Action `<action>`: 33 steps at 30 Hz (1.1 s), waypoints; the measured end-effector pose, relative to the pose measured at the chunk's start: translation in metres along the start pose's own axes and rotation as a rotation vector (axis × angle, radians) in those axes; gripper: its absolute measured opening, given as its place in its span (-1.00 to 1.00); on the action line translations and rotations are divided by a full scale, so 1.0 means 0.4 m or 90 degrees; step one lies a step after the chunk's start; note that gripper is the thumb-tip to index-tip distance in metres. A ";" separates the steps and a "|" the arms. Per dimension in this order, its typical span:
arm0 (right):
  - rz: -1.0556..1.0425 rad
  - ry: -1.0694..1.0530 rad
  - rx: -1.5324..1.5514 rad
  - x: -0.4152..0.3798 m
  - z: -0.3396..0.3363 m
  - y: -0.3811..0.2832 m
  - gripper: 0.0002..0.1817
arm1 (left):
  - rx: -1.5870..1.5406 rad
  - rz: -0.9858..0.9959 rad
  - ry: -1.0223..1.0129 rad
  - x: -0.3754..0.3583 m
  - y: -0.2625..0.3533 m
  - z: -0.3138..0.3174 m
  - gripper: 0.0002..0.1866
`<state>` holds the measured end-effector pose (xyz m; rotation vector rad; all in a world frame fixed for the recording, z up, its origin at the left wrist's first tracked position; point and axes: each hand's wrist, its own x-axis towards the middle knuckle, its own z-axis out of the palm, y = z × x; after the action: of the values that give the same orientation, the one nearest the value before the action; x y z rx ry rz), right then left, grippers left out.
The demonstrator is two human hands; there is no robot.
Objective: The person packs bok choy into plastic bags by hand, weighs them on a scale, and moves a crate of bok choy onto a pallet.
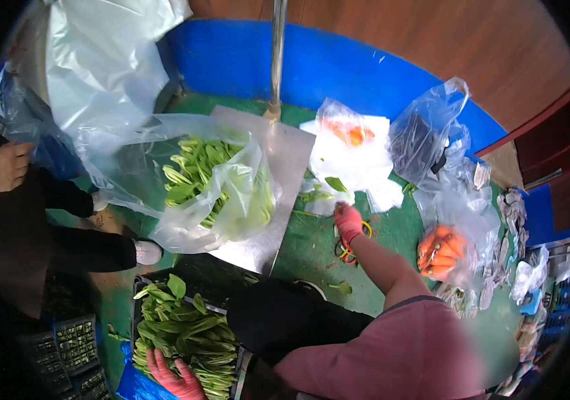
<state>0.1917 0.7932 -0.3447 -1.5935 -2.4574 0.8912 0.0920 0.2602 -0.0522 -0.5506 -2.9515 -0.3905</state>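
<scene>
My left hand (175,378), in a pink glove, lies on leafy greens (188,333) stacked in a dark crate (139,308), its fingers apart. Stretched forward over the green floor, my right hand (347,223) wears a similar glove and has its fingers closed. A loose leaf (336,185) and white plastic (345,199) lie right at those fingertips; I cannot tell what is pinched there. Several coloured loops (346,252) lie beside that wrist. Ahead, a large clear bag (231,190) with more greens (195,167) inside rests on a metal plate (285,150).
Another person (11,233) in dark clothes stands at the left, one hand (8,167) near plastic sheeting. Bagged carrots (441,250) lie at right, with clear bags (425,137) behind. A metal pole (277,60) rises at the back. Black crates (75,340) are at lower left.
</scene>
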 end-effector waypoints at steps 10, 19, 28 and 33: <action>0.002 -0.004 -0.241 0.335 -0.013 -0.015 -0.21 | 0.037 0.045 -0.059 0.065 0.085 0.013 -0.57; 0.154 -0.070 -0.320 0.429 0.037 -0.012 -0.49 | 0.082 0.046 -0.082 0.076 0.074 0.063 -0.58; -0.179 -0.251 -0.220 0.574 -0.214 0.093 -0.72 | 0.075 0.022 -0.109 0.150 0.126 0.057 -0.59; -0.134 -0.190 -0.107 0.603 -0.528 -0.051 -0.71 | 0.025 0.057 -0.073 0.156 0.106 0.057 -0.57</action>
<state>0.1427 1.0838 -0.2170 -1.2890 -2.9093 0.9718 0.0484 0.3257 -0.0545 -0.7213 -3.0222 -0.3001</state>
